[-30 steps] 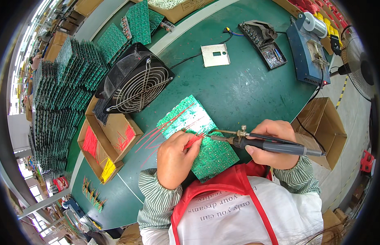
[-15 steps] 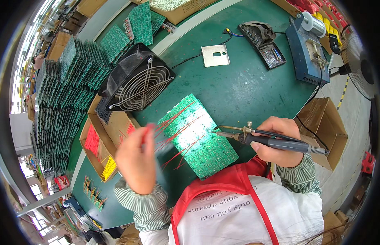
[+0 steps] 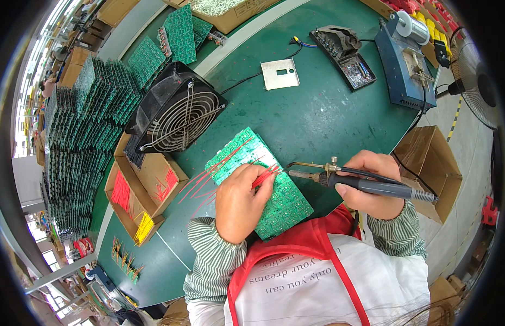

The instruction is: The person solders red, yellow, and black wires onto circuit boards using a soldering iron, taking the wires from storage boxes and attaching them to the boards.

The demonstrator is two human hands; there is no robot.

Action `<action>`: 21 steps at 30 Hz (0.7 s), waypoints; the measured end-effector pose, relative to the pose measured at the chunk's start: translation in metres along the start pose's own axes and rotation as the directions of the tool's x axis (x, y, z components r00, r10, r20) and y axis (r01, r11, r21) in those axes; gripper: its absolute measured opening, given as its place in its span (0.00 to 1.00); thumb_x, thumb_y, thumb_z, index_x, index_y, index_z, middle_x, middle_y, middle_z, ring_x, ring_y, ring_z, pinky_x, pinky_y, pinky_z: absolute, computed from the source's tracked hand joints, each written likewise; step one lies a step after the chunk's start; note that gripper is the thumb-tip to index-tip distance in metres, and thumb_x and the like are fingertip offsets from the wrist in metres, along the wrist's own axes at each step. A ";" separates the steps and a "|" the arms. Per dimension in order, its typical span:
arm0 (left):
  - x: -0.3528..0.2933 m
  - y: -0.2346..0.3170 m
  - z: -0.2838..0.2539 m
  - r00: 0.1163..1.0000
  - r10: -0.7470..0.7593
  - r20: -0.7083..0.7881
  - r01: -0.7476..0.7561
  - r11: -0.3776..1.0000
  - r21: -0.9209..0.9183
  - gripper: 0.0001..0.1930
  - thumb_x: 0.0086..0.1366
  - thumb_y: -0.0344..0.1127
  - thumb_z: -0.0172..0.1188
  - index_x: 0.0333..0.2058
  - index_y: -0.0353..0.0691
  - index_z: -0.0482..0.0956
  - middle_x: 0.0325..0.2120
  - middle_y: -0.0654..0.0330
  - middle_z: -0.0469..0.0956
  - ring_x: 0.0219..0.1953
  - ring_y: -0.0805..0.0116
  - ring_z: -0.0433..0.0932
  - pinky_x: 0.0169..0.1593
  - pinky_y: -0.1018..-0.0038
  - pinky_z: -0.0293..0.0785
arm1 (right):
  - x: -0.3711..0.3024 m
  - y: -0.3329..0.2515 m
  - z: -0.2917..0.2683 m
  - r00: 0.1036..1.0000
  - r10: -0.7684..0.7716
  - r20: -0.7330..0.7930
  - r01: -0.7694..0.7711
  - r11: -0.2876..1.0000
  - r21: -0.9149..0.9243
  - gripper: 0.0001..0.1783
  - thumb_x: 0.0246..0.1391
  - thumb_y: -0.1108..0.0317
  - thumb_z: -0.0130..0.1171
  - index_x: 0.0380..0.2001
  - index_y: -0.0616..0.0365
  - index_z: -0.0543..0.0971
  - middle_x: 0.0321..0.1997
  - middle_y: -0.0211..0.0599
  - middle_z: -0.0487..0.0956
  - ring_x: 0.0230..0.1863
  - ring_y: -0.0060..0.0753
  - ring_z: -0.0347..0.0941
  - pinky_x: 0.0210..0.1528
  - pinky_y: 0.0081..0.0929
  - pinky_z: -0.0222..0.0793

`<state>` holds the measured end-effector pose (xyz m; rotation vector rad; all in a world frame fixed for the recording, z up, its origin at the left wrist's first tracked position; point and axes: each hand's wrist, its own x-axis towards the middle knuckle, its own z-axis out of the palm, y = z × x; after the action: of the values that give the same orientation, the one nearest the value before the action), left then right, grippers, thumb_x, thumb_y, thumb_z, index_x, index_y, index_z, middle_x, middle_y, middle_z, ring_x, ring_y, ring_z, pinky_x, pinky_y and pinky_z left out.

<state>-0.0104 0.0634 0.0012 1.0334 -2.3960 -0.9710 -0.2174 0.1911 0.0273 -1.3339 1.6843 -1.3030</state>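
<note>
A green circuit board panel [image 3: 287, 204] lies tilted on the bench in front of me, its near edge against my red apron. Over its middle, my left hand [image 3: 241, 201] pinches red wires [image 3: 270, 170], their tips at the board. More red wires trail off the board's left side. My right hand [image 3: 374, 185] grips a grey soldering iron [image 3: 372, 190] with a thin metal feed tube [image 3: 312, 164] mounted along it. The iron's tip points left, close to the wire ends; whether it touches them I cannot tell.
A black fan [image 3: 182, 111] stands beyond the board. Left is a cardboard box [image 3: 150, 209] of red and yellow wires, with stacked circuit boards [image 3: 78, 146] behind. A blue soldering station [image 3: 402, 76] sits far right, above an open carton [image 3: 431, 174]. A white plate [image 3: 280, 81] lies mid-bench.
My left hand has moved right from beside the wire box onto the board, bringing red wires to the iron's tip. My right hand stays nearly in place. The view has shifted slightly.
</note>
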 end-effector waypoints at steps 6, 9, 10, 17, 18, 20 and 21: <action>0.000 0.000 0.000 1.000 -0.013 0.003 0.013 1.000 0.015 0.06 0.54 0.28 0.64 0.27 0.33 0.76 0.21 0.55 0.74 0.22 0.63 0.73 0.27 0.72 0.67 | 0.003 0.002 0.001 1.000 0.015 0.016 -0.015 1.000 0.027 0.09 0.39 0.71 0.66 0.24 0.62 0.76 0.16 0.32 0.77 0.17 0.21 0.73 0.22 0.19 0.67; 0.000 0.000 -0.001 1.000 -0.014 0.017 0.014 1.000 0.018 0.06 0.54 0.28 0.64 0.27 0.33 0.76 0.21 0.55 0.74 0.22 0.63 0.73 0.27 0.72 0.67 | 0.004 0.003 0.000 1.000 -0.011 0.028 0.011 1.000 -0.006 0.09 0.39 0.70 0.66 0.24 0.62 0.76 0.16 0.32 0.76 0.17 0.21 0.73 0.21 0.19 0.67; 0.000 0.000 -0.001 1.000 -0.016 0.017 0.016 1.000 0.014 0.06 0.53 0.28 0.63 0.27 0.33 0.76 0.21 0.55 0.73 0.22 0.63 0.73 0.26 0.72 0.67 | 0.004 0.003 0.000 0.999 -0.032 0.036 0.033 0.999 -0.023 0.10 0.39 0.70 0.66 0.24 0.62 0.76 0.16 0.32 0.76 0.17 0.21 0.73 0.21 0.19 0.67; -0.001 -0.001 0.000 1.000 -0.024 0.016 0.023 1.000 0.003 0.06 0.53 0.27 0.63 0.27 0.33 0.75 0.22 0.55 0.74 0.22 0.63 0.73 0.26 0.72 0.67 | 0.000 -0.001 -0.001 1.000 0.013 -0.021 -0.012 0.999 0.049 0.10 0.39 0.70 0.66 0.24 0.62 0.76 0.17 0.32 0.77 0.18 0.21 0.73 0.22 0.19 0.67; -0.001 -0.001 0.000 1.000 -0.022 0.016 0.022 1.000 0.002 0.06 0.53 0.27 0.63 0.27 0.33 0.75 0.22 0.55 0.74 0.22 0.63 0.73 0.26 0.72 0.67 | -0.001 -0.002 -0.003 1.000 -0.002 -0.014 0.003 1.000 0.023 0.10 0.39 0.70 0.66 0.24 0.62 0.76 0.18 0.32 0.77 0.18 0.21 0.73 0.22 0.19 0.67; -0.002 -0.001 -0.001 1.000 0.008 0.006 -0.009 1.000 0.018 0.06 0.53 0.27 0.64 0.28 0.33 0.76 0.22 0.55 0.74 0.23 0.63 0.73 0.26 0.73 0.67 | -0.002 -0.003 -0.004 1.000 -0.019 -0.006 0.019 1.000 -0.003 0.10 0.39 0.70 0.66 0.24 0.62 0.76 0.18 0.32 0.77 0.17 0.21 0.73 0.22 0.19 0.66; -0.003 -0.001 -0.002 1.000 0.009 0.005 -0.010 1.000 0.017 0.06 0.53 0.27 0.64 0.28 0.33 0.76 0.22 0.55 0.74 0.23 0.63 0.73 0.26 0.73 0.67 | -0.004 -0.004 -0.004 1.000 -0.022 -0.003 0.022 1.000 -0.012 0.10 0.39 0.70 0.66 0.24 0.62 0.76 0.17 0.32 0.77 0.17 0.21 0.73 0.22 0.19 0.66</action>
<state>-0.0068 0.0642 0.0020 1.0260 -2.4148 -0.9521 -0.2189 0.1959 0.0317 -1.3615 1.6868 -1.3092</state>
